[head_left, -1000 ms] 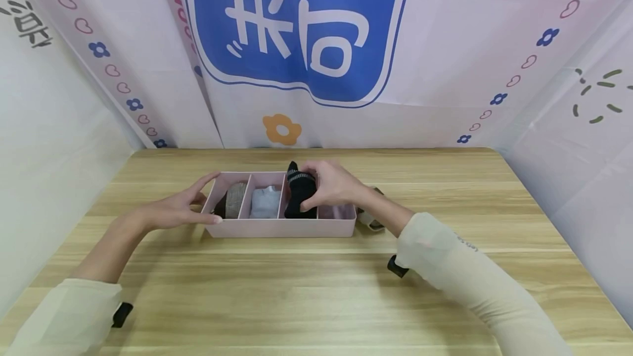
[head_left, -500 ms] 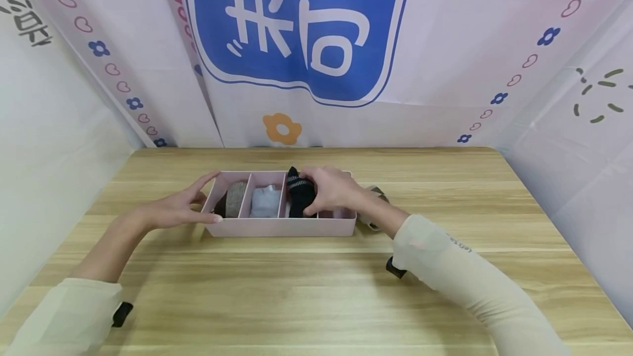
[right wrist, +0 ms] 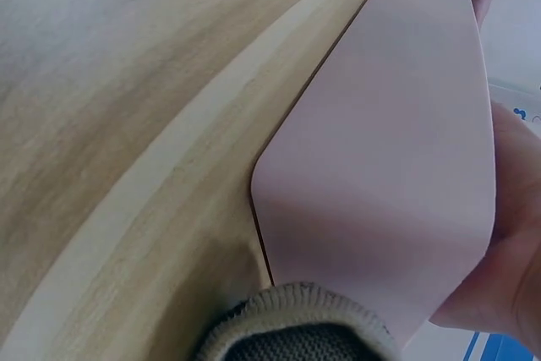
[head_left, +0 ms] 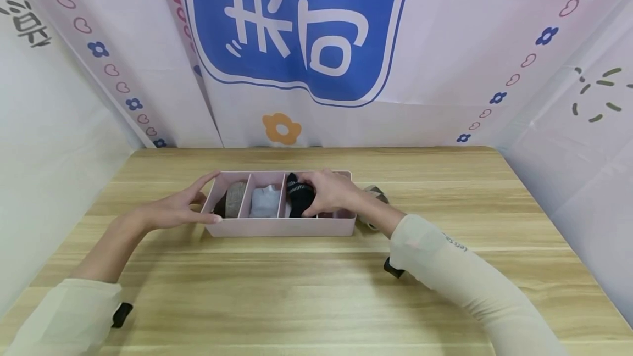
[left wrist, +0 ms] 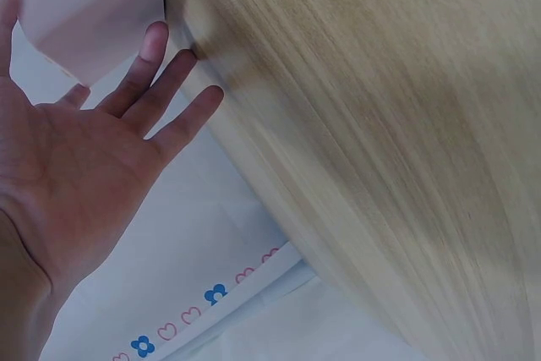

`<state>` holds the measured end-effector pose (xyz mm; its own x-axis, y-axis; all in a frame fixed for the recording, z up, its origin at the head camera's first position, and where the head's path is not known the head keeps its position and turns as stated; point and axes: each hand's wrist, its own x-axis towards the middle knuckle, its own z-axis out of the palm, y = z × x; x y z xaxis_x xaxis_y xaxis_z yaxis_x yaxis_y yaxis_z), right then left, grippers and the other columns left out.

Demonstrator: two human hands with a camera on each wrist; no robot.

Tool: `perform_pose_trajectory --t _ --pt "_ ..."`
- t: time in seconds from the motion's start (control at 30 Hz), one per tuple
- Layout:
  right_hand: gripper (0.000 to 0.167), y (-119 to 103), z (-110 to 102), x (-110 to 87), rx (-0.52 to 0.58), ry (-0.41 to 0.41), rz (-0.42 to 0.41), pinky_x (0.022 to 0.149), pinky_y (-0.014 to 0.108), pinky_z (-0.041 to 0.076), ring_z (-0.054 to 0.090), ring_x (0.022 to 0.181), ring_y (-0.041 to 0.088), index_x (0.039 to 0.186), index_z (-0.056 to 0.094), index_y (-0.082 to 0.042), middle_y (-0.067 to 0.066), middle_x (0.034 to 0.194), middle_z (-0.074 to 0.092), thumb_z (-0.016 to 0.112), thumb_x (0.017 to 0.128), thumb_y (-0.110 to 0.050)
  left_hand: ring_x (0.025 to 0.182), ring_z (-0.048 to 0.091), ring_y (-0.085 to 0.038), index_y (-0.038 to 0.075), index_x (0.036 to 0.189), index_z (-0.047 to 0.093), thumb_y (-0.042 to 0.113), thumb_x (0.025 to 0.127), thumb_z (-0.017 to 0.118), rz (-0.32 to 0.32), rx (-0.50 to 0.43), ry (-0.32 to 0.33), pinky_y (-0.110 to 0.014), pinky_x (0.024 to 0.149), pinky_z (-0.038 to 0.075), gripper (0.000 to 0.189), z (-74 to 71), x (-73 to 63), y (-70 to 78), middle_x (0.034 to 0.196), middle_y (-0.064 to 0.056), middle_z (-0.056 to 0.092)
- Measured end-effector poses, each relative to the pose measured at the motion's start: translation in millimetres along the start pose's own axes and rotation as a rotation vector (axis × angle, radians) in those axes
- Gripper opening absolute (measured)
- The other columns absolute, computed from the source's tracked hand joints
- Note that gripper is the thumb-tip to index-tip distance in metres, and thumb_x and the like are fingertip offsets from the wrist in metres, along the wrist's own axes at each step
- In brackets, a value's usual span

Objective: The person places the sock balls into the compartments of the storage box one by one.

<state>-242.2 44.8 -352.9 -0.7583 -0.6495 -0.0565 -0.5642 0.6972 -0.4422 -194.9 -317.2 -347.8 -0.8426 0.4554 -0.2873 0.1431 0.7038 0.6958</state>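
A pink divided box (head_left: pixel 279 228) stands on the table. Over its third compartment, in the head view, my right hand (head_left: pixel 332 191) holds a folded black sock (head_left: pixel 300 198) with light stripes, thumb toward the front. The sock sits mostly below the rim; the hand covers its right side. My left hand (head_left: pixel 180 207) spreads at the box's left end, thumb on the front rim and a fingertip at the back corner. In the left wrist view, its fingers (left wrist: pixel 152 95) are extended by the box wall. A brown-grey sock (head_left: pixel 236 200) and a pale grey sock (head_left: pixel 265 202) fill the left compartments.
Right of the box, partly behind my right forearm, lies a checked sock (head_left: pixel 376 194); its ribbed cuff (right wrist: pixel 296 306) shows in the right wrist view. The wooden table (head_left: pixel 296 295) reaches back to a printed cloth (head_left: pixel 430 70).
My right hand has lowered the black sock into the third compartment, so less of it shows above the rim. My left hand and the box have stayed in place.
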Motion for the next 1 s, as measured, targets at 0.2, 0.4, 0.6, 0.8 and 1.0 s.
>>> perform_pose_trajectory --t 0.2,0.4,0.6,0.8,1.0 --pt "0.073 3 -1 -1.1 0.031 -0.005 -0.011 0.084 0.033 0.053 0.065 0.1 0.018 0.139 0.061 -0.007 0.007 0.12 0.072 0.092 0.077 -0.031 0.137 0.038 -0.064 0.014 0.166 -0.006 0.035 0.094 0.074 -0.002 -0.008 -0.001 -0.074 0.103 0.037 0.11 0.5 0.3 -1.1 0.141 -0.04 0.047" --pt "0.074 4 -9 -6.6 0.112 0.008 0.0 0.084 0.032 0.053 0.065 0.096 0.016 0.138 0.063 -0.009 0.004 0.112 0.073 0.094 0.076 -0.034 0.135 0.04 -0.062 0.014 0.166 -0.007 0.035 0.094 0.074 0.006 -0.016 -0.003 -0.074 0.102 0.038 0.11 0.5 0.7 -1.6 0.14 -0.039 0.048" --pt "0.066 8 -19 -13.4 0.201 0.046 -0.097 0.104 0.04 0.048 0.065 0.115 0.021 0.133 0.067 -0.007 0.006 0.125 0.072 0.093 0.077 -0.03 0.136 0.038 -0.064 0.016 0.166 -0.007 0.035 0.095 0.073 -0.001 -0.013 0.002 -0.075 0.102 0.037 0.11 0.3 -0.1 -1.2 0.142 -0.042 0.045" --pt "0.067 18 -25 -24.3 0.266 0.097 -0.152 0.104 0.047 0.048 0.065 0.117 0.027 0.134 0.067 -0.004 0.01 0.128 0.071 0.092 0.077 -0.027 0.136 0.039 -0.063 0.016 0.166 -0.006 0.035 0.094 0.074 -0.007 -0.002 0.006 -0.075 0.103 0.037 0.109 0.9 -0.2 0.2 0.142 -0.041 0.046" --pt "0.065 26 -36 -40.9 0.328 0.111 -0.104 0.075 0.038 0.057 0.069 0.079 0.026 0.136 0.064 -0.003 0.013 0.131 0.068 0.09 0.079 -0.022 0.136 0.04 -0.062 0.015 0.166 -0.006 0.035 0.094 0.074 -0.004 -0.003 0.005 -0.075 0.103 0.037 0.109 0.9 -0.2 0.5 0.14 -0.039 0.048"
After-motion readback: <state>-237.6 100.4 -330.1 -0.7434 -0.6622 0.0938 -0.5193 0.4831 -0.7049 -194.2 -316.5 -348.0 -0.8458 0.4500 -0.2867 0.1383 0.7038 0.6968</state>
